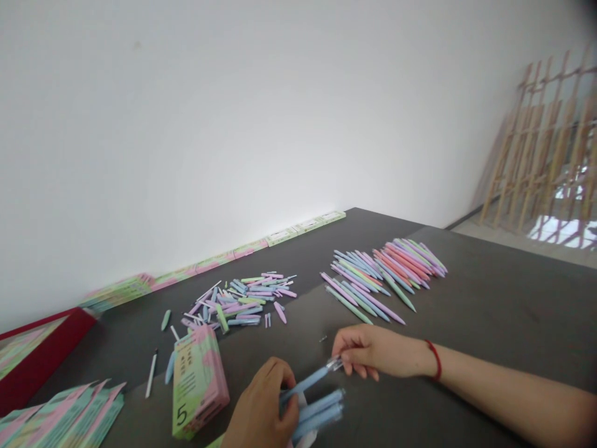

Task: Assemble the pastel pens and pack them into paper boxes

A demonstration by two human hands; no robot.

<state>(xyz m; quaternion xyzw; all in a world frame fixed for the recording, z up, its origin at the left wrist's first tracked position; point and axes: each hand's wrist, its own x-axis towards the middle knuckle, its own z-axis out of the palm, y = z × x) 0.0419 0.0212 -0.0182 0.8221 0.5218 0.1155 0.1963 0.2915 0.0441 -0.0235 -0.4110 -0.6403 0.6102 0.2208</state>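
My left hand (261, 410) grips several pastel blue pens (319, 414) at the bottom of the view. My right hand (368, 351), with a red cord around its wrist, pinches the transparent end of one blue pen (308, 382), whose far end reaches into my left hand. Just left of my left hand stands a pastel green and pink pen box (199, 386) marked with a 5. A loose pile of pastel pen parts (237, 302) lies beyond it. Farther right is a neater heap of whole pastel pens (382, 277).
The dark grey table (489, 298) has a small pen part (323, 338) near my right hand. Flat pen boxes (60, 417) and a red tray (41, 354) sit at the left, and more boxes (209, 261) line the wall. A wooden rack (545, 149) leans beyond the table.
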